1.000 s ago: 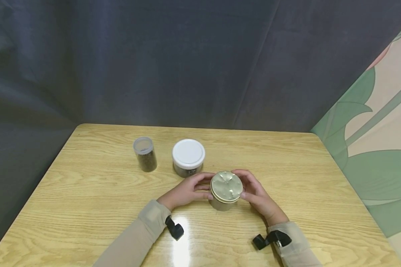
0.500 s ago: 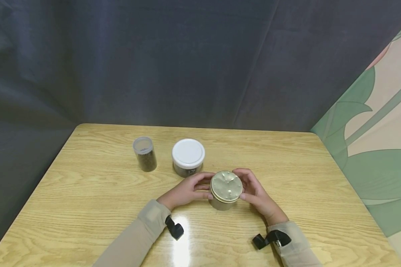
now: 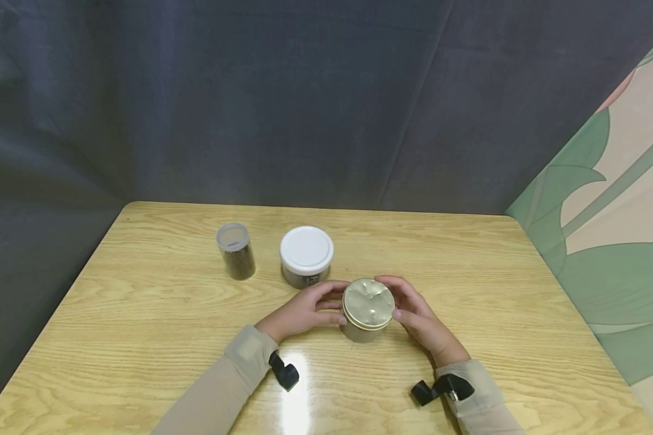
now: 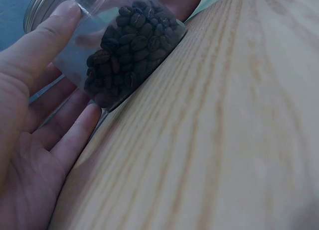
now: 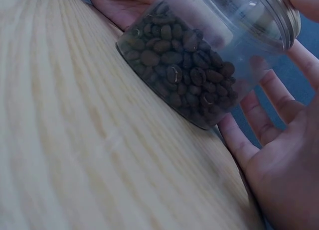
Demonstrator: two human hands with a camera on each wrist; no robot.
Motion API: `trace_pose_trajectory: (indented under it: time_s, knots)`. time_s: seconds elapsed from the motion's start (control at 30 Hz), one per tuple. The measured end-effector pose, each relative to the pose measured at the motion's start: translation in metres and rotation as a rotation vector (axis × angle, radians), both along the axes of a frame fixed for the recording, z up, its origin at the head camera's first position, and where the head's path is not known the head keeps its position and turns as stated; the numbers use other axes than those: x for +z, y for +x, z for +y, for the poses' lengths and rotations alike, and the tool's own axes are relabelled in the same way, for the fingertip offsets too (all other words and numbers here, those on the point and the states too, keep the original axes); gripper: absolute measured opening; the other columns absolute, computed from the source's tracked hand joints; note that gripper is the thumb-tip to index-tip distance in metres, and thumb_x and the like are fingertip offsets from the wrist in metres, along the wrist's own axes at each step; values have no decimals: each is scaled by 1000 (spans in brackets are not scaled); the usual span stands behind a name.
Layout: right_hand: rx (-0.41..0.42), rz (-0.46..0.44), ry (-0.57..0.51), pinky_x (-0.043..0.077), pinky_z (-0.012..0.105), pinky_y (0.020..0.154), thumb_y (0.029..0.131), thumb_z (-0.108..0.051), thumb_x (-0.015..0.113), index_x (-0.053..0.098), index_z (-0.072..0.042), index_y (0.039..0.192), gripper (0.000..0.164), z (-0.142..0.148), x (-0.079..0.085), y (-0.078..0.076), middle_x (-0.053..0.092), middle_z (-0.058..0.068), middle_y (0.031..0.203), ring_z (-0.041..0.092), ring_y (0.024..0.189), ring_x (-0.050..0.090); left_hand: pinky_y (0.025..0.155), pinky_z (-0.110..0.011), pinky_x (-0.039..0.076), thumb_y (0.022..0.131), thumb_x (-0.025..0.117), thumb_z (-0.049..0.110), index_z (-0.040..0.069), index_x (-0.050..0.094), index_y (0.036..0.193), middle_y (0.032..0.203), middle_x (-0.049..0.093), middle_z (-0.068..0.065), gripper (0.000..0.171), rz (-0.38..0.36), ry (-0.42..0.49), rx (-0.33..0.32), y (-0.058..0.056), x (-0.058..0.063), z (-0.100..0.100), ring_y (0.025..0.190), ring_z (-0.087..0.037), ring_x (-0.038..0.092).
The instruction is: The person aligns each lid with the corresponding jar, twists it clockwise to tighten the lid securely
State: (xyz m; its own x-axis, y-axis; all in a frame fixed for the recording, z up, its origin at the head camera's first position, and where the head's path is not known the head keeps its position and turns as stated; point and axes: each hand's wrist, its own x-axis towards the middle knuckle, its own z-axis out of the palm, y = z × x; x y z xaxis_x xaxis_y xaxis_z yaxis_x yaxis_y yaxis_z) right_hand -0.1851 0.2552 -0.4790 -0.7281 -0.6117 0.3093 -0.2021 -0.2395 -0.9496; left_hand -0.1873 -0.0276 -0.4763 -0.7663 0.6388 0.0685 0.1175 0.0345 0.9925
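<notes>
A clear jar (image 3: 361, 334) with a dented gold-coloured lid (image 3: 369, 301) stands upright on the wooden table, directly in front of the person. Dark coffee beans (image 5: 172, 65) fill its lower part, plain in both wrist views. From the left, the left hand (image 3: 310, 311) grips the jar, its thumb (image 4: 50, 33) pressed to the wall just below the lid. On the other side the right hand (image 3: 421, 320) curves round the lid, with the thumb (image 5: 306, 3) against its rim and the index finger at the far edge. Some fingertips are hidden behind the jar.
Just behind the left hand stands a wide jar with a white lid (image 3: 306, 251). Farther left is a slim clear container (image 3: 238, 257) with dark contents. A dark curtain (image 3: 305, 109) hangs beyond the table's back edge (image 3: 441, 214); a flower-patterned cloth (image 3: 620, 272) borders the right.
The right thumb and index finger have shifted slightly round the lid, and the shine on its dents differs a little. The left hand, the jar and the other containers stay in place.
</notes>
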Motion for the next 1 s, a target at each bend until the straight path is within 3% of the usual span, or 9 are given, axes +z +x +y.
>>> trace_pose_trajectory:
  time_s: [0.2, 0.6, 0.87, 1.0]
  knots:
    - [-22, 21, -8, 38, 25, 113, 93, -1, 62, 41, -6, 145, 56, 1, -2, -1, 51, 2, 141, 15, 130, 47, 110, -27, 48, 92, 75, 4, 0, 42, 151, 154, 44, -15, 68, 7, -2, 1, 0, -1, 0, 136, -28, 51]
    - [-13, 3, -33, 37, 22, 114, 91, -3, 70, 38, -8, 144, 63, -1, -1, 2, 48, 3, 142, 14, 130, 46, 109, -27, 49, 93, 74, 6, 0, 42, 151, 153, 44, -16, 67, 5, 11, -1, 0, -1, 1, 135, -29, 52]
    - [-15, 22, 8, 38, 25, 115, 97, -6, 49, 32, -5, 155, 60, 0, -1, 0, 47, 4, 145, 16, 134, 45, 110, -27, 49, 92, 75, 4, 0, 41, 151, 154, 44, -15, 68, -5, 4, 1, -1, -2, 1, 135, -28, 52]
    - [14, 7, -6, 41, 27, 114, 96, -4, 48, 34, -3, 155, 61, -1, 0, 0, 48, 4, 147, 17, 135, 46, 109, -27, 49, 92, 75, 4, 0, 41, 151, 154, 44, -15, 68, -7, 1, 3, 0, -2, 1, 134, -29, 53]
